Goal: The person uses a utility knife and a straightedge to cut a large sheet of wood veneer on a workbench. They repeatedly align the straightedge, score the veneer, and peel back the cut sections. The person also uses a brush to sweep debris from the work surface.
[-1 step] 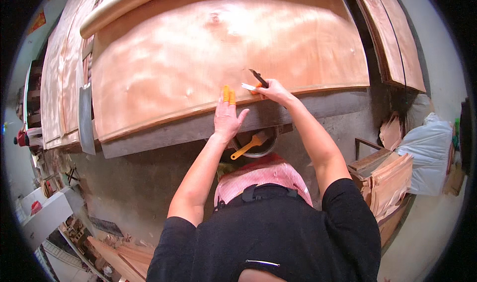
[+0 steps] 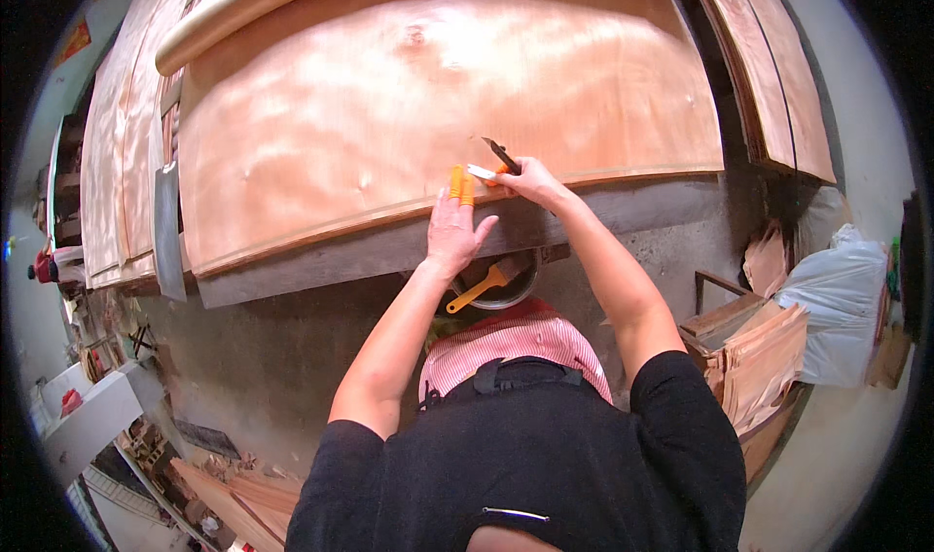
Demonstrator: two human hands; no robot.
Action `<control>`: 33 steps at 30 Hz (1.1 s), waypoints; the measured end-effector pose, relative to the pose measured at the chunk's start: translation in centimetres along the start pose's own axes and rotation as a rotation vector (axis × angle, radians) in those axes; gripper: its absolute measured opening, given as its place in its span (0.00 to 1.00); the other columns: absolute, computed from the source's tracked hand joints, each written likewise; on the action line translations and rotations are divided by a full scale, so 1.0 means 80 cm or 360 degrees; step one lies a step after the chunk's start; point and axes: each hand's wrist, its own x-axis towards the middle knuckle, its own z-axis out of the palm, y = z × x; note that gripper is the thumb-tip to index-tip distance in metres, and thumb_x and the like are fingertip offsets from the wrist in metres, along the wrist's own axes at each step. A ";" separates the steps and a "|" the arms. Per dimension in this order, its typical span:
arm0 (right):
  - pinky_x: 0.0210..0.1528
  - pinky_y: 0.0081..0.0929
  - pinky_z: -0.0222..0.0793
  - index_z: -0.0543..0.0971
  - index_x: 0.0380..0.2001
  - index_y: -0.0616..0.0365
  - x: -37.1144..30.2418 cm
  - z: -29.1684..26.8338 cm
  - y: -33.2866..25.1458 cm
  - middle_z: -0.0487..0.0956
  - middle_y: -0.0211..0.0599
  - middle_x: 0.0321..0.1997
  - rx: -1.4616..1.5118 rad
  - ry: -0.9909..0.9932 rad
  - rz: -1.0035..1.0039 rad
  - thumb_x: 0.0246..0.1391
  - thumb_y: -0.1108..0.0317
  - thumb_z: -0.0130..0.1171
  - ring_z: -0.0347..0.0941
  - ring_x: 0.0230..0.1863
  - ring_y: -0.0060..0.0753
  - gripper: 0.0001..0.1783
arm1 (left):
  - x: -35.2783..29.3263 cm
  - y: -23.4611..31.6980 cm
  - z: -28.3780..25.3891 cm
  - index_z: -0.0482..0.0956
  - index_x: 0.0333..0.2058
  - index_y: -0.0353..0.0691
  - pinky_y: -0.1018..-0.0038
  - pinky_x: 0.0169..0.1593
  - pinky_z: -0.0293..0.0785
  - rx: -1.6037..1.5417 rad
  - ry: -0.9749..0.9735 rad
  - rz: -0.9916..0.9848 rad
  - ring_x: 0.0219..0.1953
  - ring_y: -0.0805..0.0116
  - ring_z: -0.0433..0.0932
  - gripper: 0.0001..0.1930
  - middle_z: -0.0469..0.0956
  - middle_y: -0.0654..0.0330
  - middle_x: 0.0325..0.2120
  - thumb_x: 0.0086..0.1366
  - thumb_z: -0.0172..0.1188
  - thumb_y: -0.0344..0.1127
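Note:
A broad sheet of wood veneer (image 2: 448, 95) lies on top of a stack in front of me. My left hand (image 2: 455, 226) rests flat at its near edge, fingers stretched out, two of them in orange finger covers (image 2: 461, 184). Just to the right, my right hand (image 2: 535, 182) is closed around a dark knife (image 2: 504, 157), its tip pointing up and left over the sheet. A small white piece (image 2: 481, 173) sticks out beside the right fingers; I cannot make out what it is. Some orange also shows at those fingers.
Below the edge, a yellow-handled tool (image 2: 475, 290) lies across a round metal container (image 2: 520, 294). A long roll (image 2: 263, 12) spans the sheet's far side. More veneer stacks (image 2: 764, 75) flank it. Veneer offcuts (image 2: 764, 357) and a pale plastic bag (image 2: 835, 299) stand at right.
My left hand has shifted slightly to the right along the edge. The right hand, with the knife and white piece, has moved slightly left, bringing the hands closer together.

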 end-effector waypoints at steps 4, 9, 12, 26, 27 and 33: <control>0.25 0.17 0.64 0.76 0.24 0.61 -0.001 0.000 -0.002 0.73 0.28 0.18 0.0122 -0.0034 -0.0004 0.47 0.64 0.59 0.68 0.21 0.17 0.11 | 0.019 0.037 0.003 0.54 0.56 0.32 0.56 0.61 0.42 0.0184 -0.0053 -0.0031 0.60 0.53 0.48 0.40 0.52 0.47 0.57 0.52 0.54 0.56; 0.32 0.33 0.69 0.77 0.22 0.60 -0.007 0.000 -0.027 0.77 0.42 0.21 -0.1025 0.0040 -0.0132 0.44 0.59 0.57 0.75 0.26 0.36 0.13 | 0.021 0.045 0.004 0.56 0.55 0.35 0.54 0.60 0.40 0.0332 -0.0151 -0.0129 0.62 0.58 0.45 0.40 0.52 0.50 0.57 0.50 0.54 0.58; 0.30 0.33 0.68 0.76 0.23 0.60 0.001 -0.005 -0.041 0.76 0.43 0.20 -0.1345 0.0027 -0.0254 0.45 0.61 0.55 0.75 0.25 0.39 0.12 | 0.021 0.042 0.004 0.55 0.56 0.36 0.55 0.61 0.36 0.0314 -0.0178 -0.0113 0.63 0.59 0.43 0.40 0.53 0.51 0.58 0.52 0.51 0.59; 0.30 0.34 0.68 0.77 0.23 0.54 0.043 -0.055 -0.068 0.77 0.38 0.22 -0.2048 -0.0235 -0.0383 0.41 0.62 0.54 0.74 0.27 0.40 0.08 | 0.025 0.047 -0.002 0.53 0.58 0.37 0.56 0.62 0.37 0.0314 -0.0153 -0.0100 0.63 0.62 0.43 0.41 0.50 0.52 0.59 0.52 0.53 0.57; 0.30 0.35 0.68 0.77 0.24 0.53 0.051 -0.069 -0.069 0.77 0.39 0.22 -0.2147 -0.0237 -0.0349 0.41 0.62 0.54 0.74 0.27 0.41 0.08 | 0.025 0.047 -0.001 0.52 0.58 0.37 0.56 0.62 0.38 0.0310 -0.0154 -0.0106 0.63 0.62 0.43 0.41 0.49 0.52 0.59 0.52 0.53 0.57; 0.29 0.19 0.67 0.75 0.24 0.62 0.077 -0.105 -0.080 0.77 0.33 0.21 -0.0429 -0.0243 -0.0354 0.49 0.67 0.55 0.73 0.25 0.20 0.09 | 0.043 0.055 -0.022 0.64 0.50 0.36 0.60 0.55 0.55 0.0277 -0.0073 -0.0069 0.55 0.59 0.59 0.34 0.61 0.49 0.52 0.49 0.58 0.53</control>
